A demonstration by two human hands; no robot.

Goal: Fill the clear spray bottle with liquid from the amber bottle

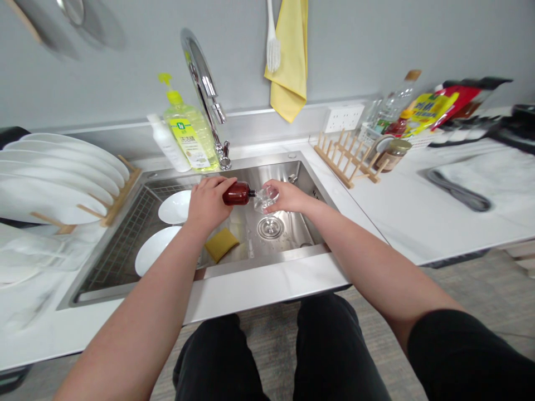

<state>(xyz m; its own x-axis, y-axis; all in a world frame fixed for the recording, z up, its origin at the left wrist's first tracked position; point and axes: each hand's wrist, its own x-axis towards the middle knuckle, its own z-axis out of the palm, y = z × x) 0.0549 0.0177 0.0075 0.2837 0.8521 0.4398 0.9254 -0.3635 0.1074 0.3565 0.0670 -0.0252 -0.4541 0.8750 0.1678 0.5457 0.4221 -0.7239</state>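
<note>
Over the sink, my left hand is closed around a reddish-brown bottle. The bottle lies almost level, its dark neck pointing right. At its mouth is a small clear glass, gripped by the fingers of my right hand. Whether the neck touches the rim, or any liquid flows, I cannot tell. Below the bottle, a yellow sponge lies in the basin, left of the drain. Two white bowls or plates rest at the sink's left, partly behind my left forearm.
A chrome faucet rises behind the sink, beside a dish soap bottle and a white bottle. White plates stand in a rack at left. Right of the basin are a wooden rack, a jar and a grey cable.
</note>
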